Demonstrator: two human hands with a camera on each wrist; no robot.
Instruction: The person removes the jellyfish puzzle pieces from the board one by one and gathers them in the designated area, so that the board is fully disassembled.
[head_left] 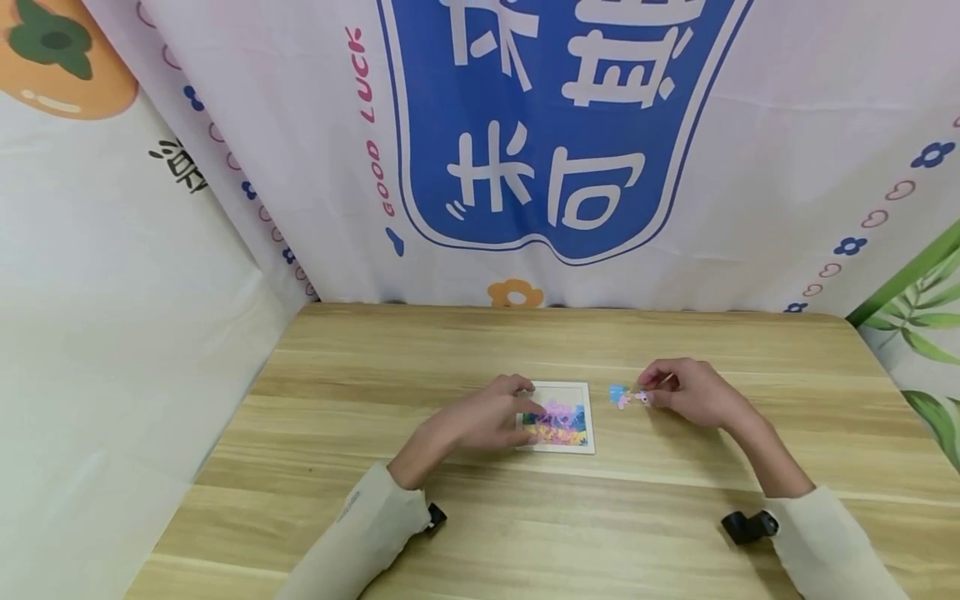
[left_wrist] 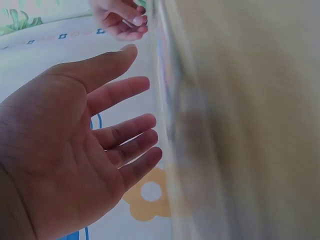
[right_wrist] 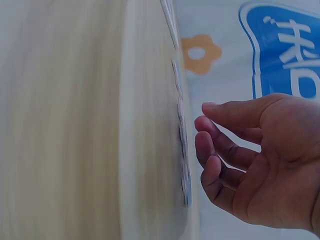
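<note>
A small white-framed puzzle board (head_left: 576, 440) with a colourful picture lies at the middle of the wooden table (head_left: 420, 350). My left hand (head_left: 528, 405) rests on the board's left part, fingers straight and touching the picture; in the left wrist view that hand (left_wrist: 145, 85) is spread with nothing in it. A few loose blue and pink puzzle pieces (head_left: 619, 397) lie just right of the board. My right hand (head_left: 651, 393) is at those pieces, fingertips touching them. The right wrist view shows its fingers (right_wrist: 205, 150) loosely curled with nothing between them and the thumb.
A printed cloth backdrop (head_left: 555, 125) with a blue emblem hangs behind the table, and more cloth hangs on both sides. Black wrist camera mounts (head_left: 750, 525) sit on my sleeves. Bare wood surrounds the board.
</note>
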